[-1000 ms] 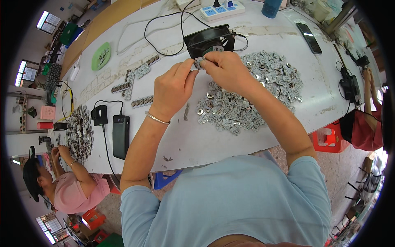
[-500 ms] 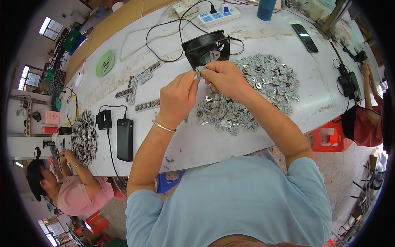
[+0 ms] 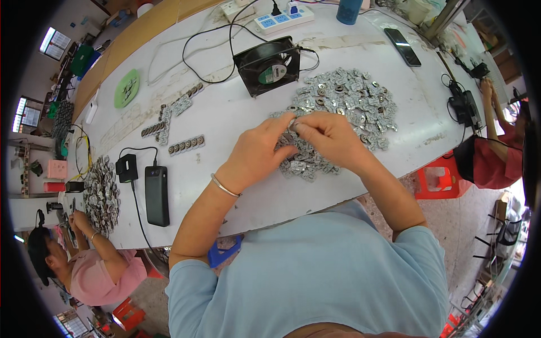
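Observation:
My right hand (image 3: 329,135) pinches a small metal part (image 3: 293,125) between thumb and forefinger. The forefinger of my left hand (image 3: 255,151) meets the same part; its thumb stands away below, and the other fingers are curled, mostly hidden. Both hands are over the near left edge of a broad pile of small silvery metal pieces (image 3: 352,101), some carrying round discs. Left of my hands, a short row of joined metal pieces (image 3: 186,145) lies on the white table (image 3: 253,203). Farther back are more rows of such pieces (image 3: 164,125).
A black fan (image 3: 267,66) stands beyond my hands, its cable running to a power strip (image 3: 284,20). A black power bank (image 3: 156,195), a green dish (image 3: 127,89) and a phone (image 3: 402,47) lie around. A person in pink (image 3: 104,273) sits at left beside another metal pile (image 3: 101,194).
My hands have come nearer to me and right, from in front of the fan to the pile's edge. My left thumb has moved away from its forefinger. The whole view has shifted slightly.

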{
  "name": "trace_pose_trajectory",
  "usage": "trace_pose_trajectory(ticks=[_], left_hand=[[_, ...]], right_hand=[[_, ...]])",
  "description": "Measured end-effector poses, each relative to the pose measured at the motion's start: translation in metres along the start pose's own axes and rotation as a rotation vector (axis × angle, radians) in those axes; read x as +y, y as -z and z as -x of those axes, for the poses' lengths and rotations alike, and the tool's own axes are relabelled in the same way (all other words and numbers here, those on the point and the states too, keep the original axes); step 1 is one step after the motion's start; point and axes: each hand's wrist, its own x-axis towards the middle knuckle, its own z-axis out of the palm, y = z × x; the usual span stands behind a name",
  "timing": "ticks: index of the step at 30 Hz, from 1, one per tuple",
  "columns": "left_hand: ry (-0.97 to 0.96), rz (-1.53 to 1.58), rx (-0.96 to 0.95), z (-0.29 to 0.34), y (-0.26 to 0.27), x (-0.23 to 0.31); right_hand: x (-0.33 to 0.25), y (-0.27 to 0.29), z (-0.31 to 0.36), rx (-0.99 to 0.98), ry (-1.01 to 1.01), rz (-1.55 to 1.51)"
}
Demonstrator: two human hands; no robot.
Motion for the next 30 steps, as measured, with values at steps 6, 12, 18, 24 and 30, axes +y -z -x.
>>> trace_pose_trajectory(ticks=[6, 12, 18, 24, 30], left_hand=[[0.029, 0.176, -0.095, -0.012, 0.013, 0.003], [0.035, 0.262, -0.140, -0.014, 0.016, -0.003], [0.117, 0.302, -0.053, -0.017, 0.034, -0.002], [0.482, 0.572, -0.411, -0.009, 0.053, -0.018], [0.274, 0.807, -0.485, -0.008, 0.055, -0.027]], right_hand=[[-0.009, -0.005, -0.009, -0.267, -0.028, -0.014], [-0.007, -0.002, -0.019, -0.454, -0.036, 0.020], [-0.011, 0.002, -0.033, -0.409, -0.159, 0.006], [-0.017, 0.003, -0.036, -0.451, -0.139, -0.053], [-0.015, 0.001, -0.040, -0.625, -0.325, -0.506]])
